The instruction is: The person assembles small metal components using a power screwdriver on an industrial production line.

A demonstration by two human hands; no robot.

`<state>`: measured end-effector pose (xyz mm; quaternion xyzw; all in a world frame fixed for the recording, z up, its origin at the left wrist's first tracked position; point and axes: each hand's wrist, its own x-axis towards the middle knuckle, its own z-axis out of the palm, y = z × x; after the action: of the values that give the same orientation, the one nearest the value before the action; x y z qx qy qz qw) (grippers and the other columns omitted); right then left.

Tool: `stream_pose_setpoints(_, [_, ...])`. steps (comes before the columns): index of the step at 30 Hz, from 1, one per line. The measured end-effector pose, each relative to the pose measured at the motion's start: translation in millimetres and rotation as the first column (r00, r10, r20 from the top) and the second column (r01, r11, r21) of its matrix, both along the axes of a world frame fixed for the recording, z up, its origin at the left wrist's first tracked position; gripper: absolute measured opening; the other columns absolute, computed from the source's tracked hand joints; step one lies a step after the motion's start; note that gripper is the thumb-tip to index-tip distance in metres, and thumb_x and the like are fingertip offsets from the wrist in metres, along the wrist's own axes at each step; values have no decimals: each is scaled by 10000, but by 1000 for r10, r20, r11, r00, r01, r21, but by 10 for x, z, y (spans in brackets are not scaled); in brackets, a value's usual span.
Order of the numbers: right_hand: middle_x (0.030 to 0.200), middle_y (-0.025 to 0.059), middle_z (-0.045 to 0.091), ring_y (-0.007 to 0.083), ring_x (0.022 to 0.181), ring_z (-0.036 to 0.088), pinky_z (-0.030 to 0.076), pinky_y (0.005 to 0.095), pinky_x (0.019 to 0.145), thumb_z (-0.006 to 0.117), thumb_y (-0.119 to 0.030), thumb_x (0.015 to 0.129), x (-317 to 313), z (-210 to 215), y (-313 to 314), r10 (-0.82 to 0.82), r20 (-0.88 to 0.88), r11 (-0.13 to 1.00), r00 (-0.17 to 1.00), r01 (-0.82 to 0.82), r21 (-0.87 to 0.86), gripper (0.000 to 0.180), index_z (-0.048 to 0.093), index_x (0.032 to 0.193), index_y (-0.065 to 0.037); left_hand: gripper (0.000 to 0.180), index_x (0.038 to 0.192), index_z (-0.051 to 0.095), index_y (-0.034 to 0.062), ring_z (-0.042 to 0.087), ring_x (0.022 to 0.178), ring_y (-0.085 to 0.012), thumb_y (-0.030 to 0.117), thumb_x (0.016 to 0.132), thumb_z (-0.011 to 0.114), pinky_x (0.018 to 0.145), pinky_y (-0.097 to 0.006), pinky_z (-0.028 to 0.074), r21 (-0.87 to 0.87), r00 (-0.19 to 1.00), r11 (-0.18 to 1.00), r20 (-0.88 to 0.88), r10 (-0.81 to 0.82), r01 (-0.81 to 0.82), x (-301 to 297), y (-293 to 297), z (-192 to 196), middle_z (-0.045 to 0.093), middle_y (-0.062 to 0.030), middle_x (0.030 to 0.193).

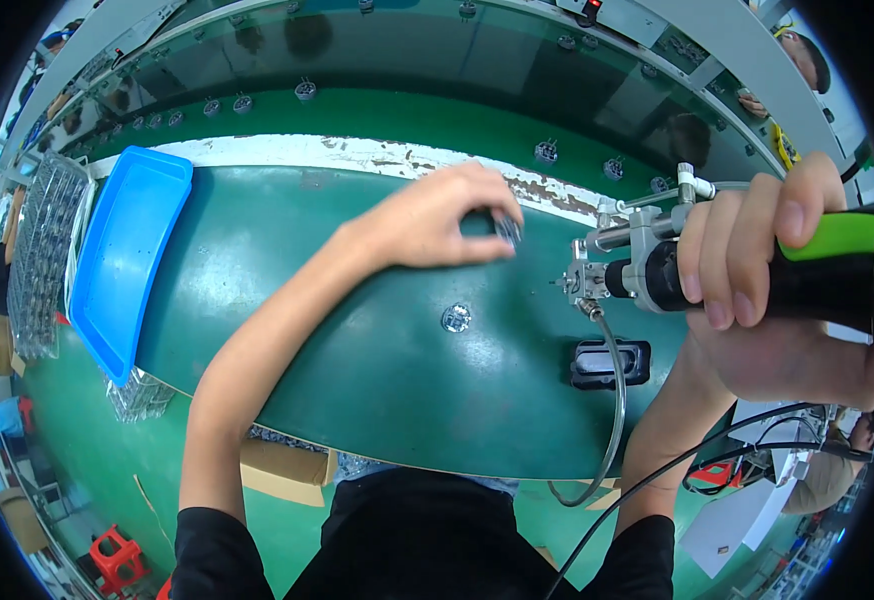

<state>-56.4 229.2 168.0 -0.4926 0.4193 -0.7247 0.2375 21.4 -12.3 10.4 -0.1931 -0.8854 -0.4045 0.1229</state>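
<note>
My left hand (449, 216) reaches over the far middle of the green table (377, 370), thumb and fingers closed around a small round metallic part (507, 231). In my right hand (732, 260) is a black and green electric screwdriver (832, 240), its fingers wrapped round the body. The tool's metal nozzle head (579, 280) points left, a hose hanging from it. Another small round part (456, 318) lies on the table below my left hand. A black holder with a pale, shiny oblong insert (610, 363) sits beneath the screwdriver, partly crossed by the hose.
A blue tray (122, 270) stands at the table's left end, beside stacked clear plastic trays (49, 250). Beyond a worn white ledge (357, 152), a green conveyor belt (387, 115) carries several round parts. Black cables (697, 450) run near my right forearm. An open cardboard box (282, 470) is below the near edge.
</note>
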Motion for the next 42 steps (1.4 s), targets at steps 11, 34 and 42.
stream_pose_setpoints(11, [701,-26,528,84,551,534,462,244,553,681,-928,690,64,-216,-408,150,-99,988,984,-152,-14,966,460,1094,-79,286,975,716,78,549,1013,-221,251,801,864,897,-374,387,-28,976,981,111,-187,191,106,226,-142,640,-10,1038])
stream_pose_setpoints(34, [690,-26,531,88,550,547,475,245,566,710,-913,681,66,-315,-589,192,-83,981,978,-191,20,964,465,1086,-73,307,878,682,72,562,987,-232,320,800,845,907,-390,408,-60,986,984,45,-163,165,88,249,-176,633,-19,949])
stream_pose_setpoints(42, [687,-26,532,90,549,551,480,246,571,720,-908,678,-27,-329,-657,191,-80,982,978,-190,24,964,467,1083,-71,311,963,724,75,550,1025,-235,318,809,841,926,-392,401,-71,983,983,79,-165,171,70,250,-188,658,-27,1035])
